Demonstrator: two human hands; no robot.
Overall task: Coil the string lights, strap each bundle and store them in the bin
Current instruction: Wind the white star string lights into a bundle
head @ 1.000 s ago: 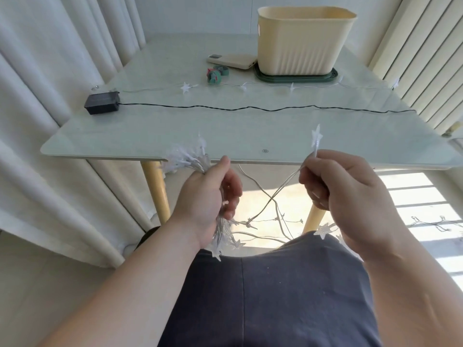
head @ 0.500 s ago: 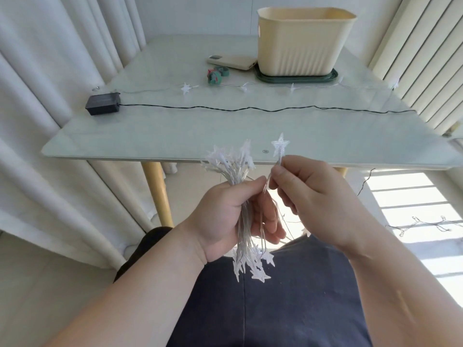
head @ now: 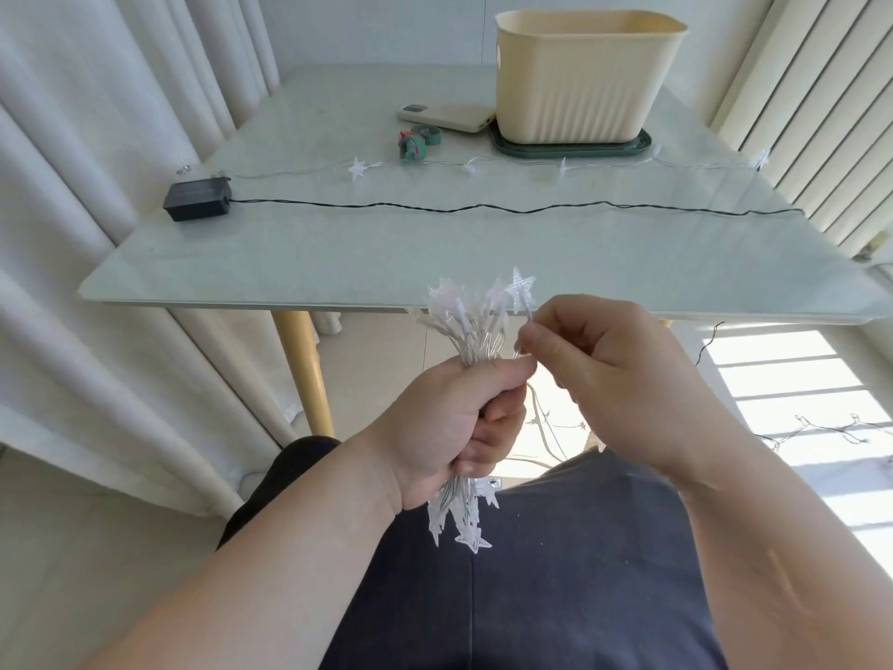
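Observation:
My left hand (head: 454, 427) is shut around a bundle of star string lights (head: 471, 321), with stars sticking out above and below the fist. My right hand (head: 609, 374) pinches the wire just under one star (head: 521, 288) and holds it against the top of the bundle. More of the clear wire hangs down between my hands toward the floor. The cream bin (head: 584, 74) stands on a green tray (head: 570, 147) at the back of the table. Green and red straps (head: 416, 141) lie left of the bin.
A black battery box (head: 197, 200) with a dark wire (head: 483, 207) running right lies across the glass table (head: 338, 253). Another star strand (head: 358, 167) lies behind it. A phone (head: 447, 116) rests by the bin. Curtains hang left, blinds right. Loose wire (head: 831, 430) trails on the floor.
My hands, apart a second ago, have come together. The right hand has brought its star up against the bundle in the left hand, which rose toward the table edge.

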